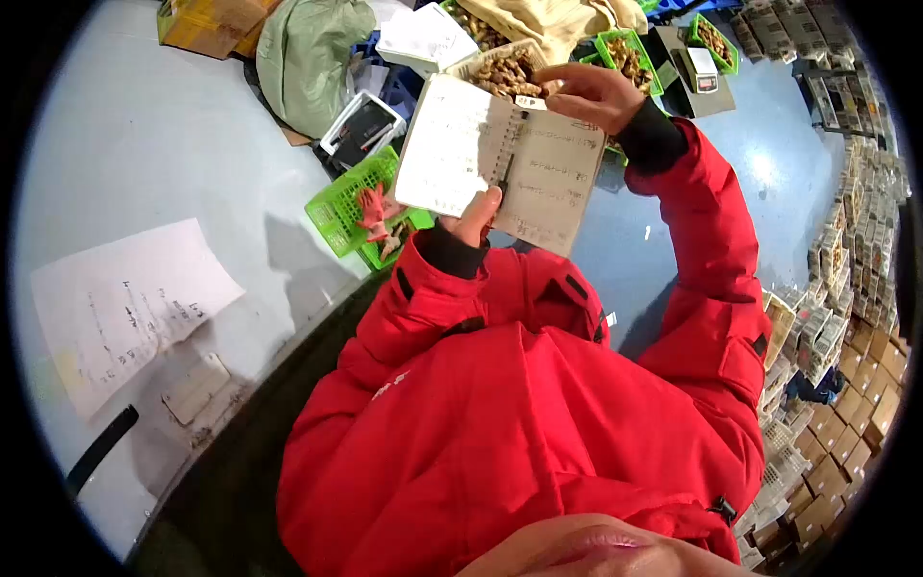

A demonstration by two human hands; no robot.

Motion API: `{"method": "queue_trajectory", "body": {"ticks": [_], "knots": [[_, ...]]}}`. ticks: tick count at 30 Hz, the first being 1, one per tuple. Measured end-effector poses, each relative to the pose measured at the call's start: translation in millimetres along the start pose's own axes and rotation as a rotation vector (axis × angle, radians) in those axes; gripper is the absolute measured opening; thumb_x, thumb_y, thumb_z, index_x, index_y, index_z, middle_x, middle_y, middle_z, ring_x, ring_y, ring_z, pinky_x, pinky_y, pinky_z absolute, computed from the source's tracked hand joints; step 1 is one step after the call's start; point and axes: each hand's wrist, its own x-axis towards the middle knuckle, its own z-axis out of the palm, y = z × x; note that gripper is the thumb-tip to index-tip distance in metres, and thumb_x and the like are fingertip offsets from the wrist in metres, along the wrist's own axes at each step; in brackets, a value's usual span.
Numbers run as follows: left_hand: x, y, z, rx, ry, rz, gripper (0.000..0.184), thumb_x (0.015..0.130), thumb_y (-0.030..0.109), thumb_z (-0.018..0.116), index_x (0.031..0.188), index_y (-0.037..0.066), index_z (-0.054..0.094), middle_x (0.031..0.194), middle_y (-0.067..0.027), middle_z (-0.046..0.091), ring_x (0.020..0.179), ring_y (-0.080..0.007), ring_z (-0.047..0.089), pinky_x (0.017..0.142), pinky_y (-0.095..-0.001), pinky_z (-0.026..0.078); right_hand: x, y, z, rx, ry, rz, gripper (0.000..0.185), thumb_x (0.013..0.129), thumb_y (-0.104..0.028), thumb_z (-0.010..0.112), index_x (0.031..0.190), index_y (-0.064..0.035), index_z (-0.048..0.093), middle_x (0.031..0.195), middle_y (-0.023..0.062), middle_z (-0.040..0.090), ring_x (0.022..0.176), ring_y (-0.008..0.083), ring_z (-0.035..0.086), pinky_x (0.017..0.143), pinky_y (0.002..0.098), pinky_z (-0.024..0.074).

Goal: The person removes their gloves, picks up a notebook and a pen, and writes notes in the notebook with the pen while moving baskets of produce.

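A spiral notebook lies spread before my chest, handwriting on both pages. My left hand grips its lower edge, thumb pressed on the page beside the spiral. A dark pen lies along the spiral, its lower end close to that thumb; whether the thumb pins it I cannot tell. Over the upper right corner of the notebook is my right hand, fingers stretched to the left and thumb apart, holding nothing visible. Just beyond the notebook sits a basket of brown, root-like pieces, partly covered by it.
Green baskets stand left of the notebook, with a pink glove in one. A digital scale is at upper right. A written sheet hangs or lies at left. Cartons and crates are stacked along the right.
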Motion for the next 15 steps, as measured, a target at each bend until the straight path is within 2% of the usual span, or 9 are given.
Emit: {"method": "queue_trajectory", "body": {"ticks": [1,2,3,5,7,8,10,11,15], "knots": [[3.6,-5.3,7.2,-0.005,0.002,-0.046,0.042,0.083,0.012,0.057,0.122,0.003,0.044,0.108,-0.0066,0.055,0.095,-0.0154,0.053,0.083,-0.0290,0.044,-18.2,4.7,0.2,-0.273,0.258,-0.159,0.037,0.076,-0.013,0.066,0.112,-0.0099,0.058,0.095,0.0078,0.062,0.092,0.0156,0.058,0.079,0.0303,0.0459],[9.8,-9.2,12.7,0.202,-0.029,0.072,0.041,0.081,0.006,0.055,0.121,0.003,0.046,0.110,-0.0077,0.055,0.097,-0.0169,0.054,0.085,-0.0299,0.043,-33.1,7.4,-2.4,-0.492,0.278,-0.418,0.039,0.074,-0.012,0.066,0.112,-0.0096,0.058,0.098,0.0087,0.061,0.094,0.0202,0.057,0.079,0.0320,0.0466],[7.5,-10.7,16.9,0.015,0.007,-0.047,0.040,0.080,0.005,0.056,0.119,0.002,0.048,0.113,-0.0082,0.055,0.100,-0.0184,0.053,0.087,-0.0304,0.043,-44.6,6.9,-0.8,-0.711,0.298,-0.677,0.042,0.072,-0.010,0.067,0.112,-0.0093,0.057,0.102,0.0096,0.059,0.095,0.0247,0.057,0.079,0.0337,0.0473],[13.4,-9.6,38.3,0.221,0.068,-0.192,0.039,0.079,0.005,0.058,0.117,0.002,0.050,0.112,-0.0074,0.055,0.101,-0.0184,0.053,0.086,-0.0304,0.043,-66.4,16.4,5.3,-0.639,0.099,-0.761,0.041,0.067,-0.010,0.067,0.107,-0.0100,0.059,0.102,0.0091,0.058,0.093,0.0268,0.056,0.079,0.0351,0.0467],[28.5,-18.1,42.1,0.292,-0.044,-0.335,0.041,0.080,0.008,0.059,0.119,0.002,0.050,0.110,-0.0069,0.057,0.099,-0.0168,0.054,0.086,-0.0295,0.043,-77.8,42.9,13.4,-0.844,0.062,-0.784,0.036,0.067,-0.014,0.066,0.102,-0.0099,0.059,0.094,0.0077,0.058,0.086,0.0261,0.057,0.073,0.0341,0.0474],[31.4,-18.2,41.9,0.527,-0.212,-0.203,0.039,0.081,0.010,0.058,0.119,0.001,0.050,0.109,-0.0069,0.057,0.099,-0.0163,0.055,0.086,-0.0292,0.043,-85.0,53.7,13.5,-0.861,0.067,-0.759,0.035,0.067,-0.015,0.066,0.101,-0.0104,0.059,0.091,0.0072,0.057,0.085,0.0261,0.056,0.072,0.0342,0.0474],[51.6,-31.4,43.2,0.348,-0.262,-0.332,0.036,0.084,0.015,0.056,0.117,0.001,0.052,0.108,-0.0062,0.058,0.098,-0.0150,0.054,0.085,-0.0281,0.043,-98.5,65.6,8.7,-0.903,0.072,-0.714,0.031,0.067,-0.017,0.065,0.097,-0.0112,0.059,0.085,0.0062,0.056,0.081,0.0260,0.056,0.068,0.0343,0.0474],[56.3,-20.0,57.9,0.298,-0.327,-0.396,0.037,0.084,0.016,0.057,0.117,0.001,0.052,0.108,-0.0055,0.058,0.099,-0.0144,0.054,0.085,-0.0277,0.042,-107.3,68.7,6.4,-0.829,0.057,-0.717,0.030,0.067,-0.015,0.065,0.095,-0.0113,0.057,0.082,0.0061,0.054,0.080,0.0259,0.057,0.067,0.0361,0.0477],[85.6,-7.4,84.5,0.693,-0.516,-0.534,0.041,0.084,0.021,0.059,0.119,0.001,0.051,0.107,-0.0049,0.058,0.095,-0.0121,0.052,0.083,-0.0271,0.042,-139.2,80.9,-2.1,-0.615,0.031,-0.651,0.027,0.066,-0.015,0.063,0.092,-0.0097,0.057,0.083,0.0073,0.056,0.079,0.0285,0.057,0.066,0.0378,0.0479]]}}
